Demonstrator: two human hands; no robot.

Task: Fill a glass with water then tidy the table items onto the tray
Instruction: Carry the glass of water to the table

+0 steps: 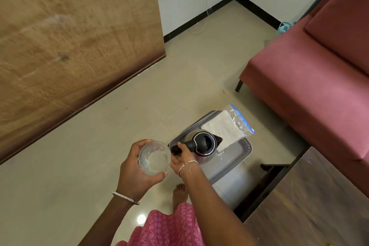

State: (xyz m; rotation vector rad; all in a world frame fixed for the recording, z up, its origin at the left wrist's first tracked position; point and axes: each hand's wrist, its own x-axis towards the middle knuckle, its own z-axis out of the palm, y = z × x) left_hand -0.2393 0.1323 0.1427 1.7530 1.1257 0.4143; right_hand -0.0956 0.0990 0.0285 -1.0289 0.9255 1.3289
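My left hand (137,168) grips a clear glass (154,158) upright, with a little water at its bottom. My right hand (184,158) curls round the black handle of a steel kettle (203,143), whose black lid is shut and whose spout points right. The kettle stands on a grey tray (237,158) with a perforated rim, which lies on the floor. A white folded cloth (221,127) and a clear plastic bag (238,121) with a blue strip lie at the tray's far end.
A large wooden panel (75,36) fills the upper left. A red sofa (319,70) stands on the right, and a dark wooden table (319,205) at the lower right. My bare foot (179,193) is on the tiled floor beside the tray.
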